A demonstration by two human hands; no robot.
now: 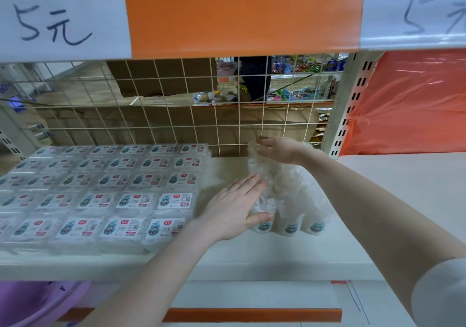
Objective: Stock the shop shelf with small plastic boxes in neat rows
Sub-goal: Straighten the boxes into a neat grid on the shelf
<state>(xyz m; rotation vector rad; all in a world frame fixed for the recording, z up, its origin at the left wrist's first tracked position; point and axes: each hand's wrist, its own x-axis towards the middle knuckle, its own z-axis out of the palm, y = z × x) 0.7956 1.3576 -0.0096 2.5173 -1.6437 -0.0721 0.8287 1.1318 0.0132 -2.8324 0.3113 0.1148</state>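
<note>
The shelf (227, 258) already carries a tidy block of small plastic boxes (100, 195) on its left side, lying flat with labels up in straight rows, so the open strip to the right is where the next stock belongs. There a clear plastic bag (285, 190) stands with several more boxes (290, 227) upright inside it, their printed ends facing forward at the shelf's front. The left hand (237, 210) lies flat against the bag's left side, fingers straight and thumb under the nearest box, most likely to steady the bundle and keep it from tipping toward the finished rows. The right hand (280, 150) is at the bag's crumpled top, its grip loosely curled on the film as if to pull it open or peel it off, though the blur hides how firmly it pinches.
</note>
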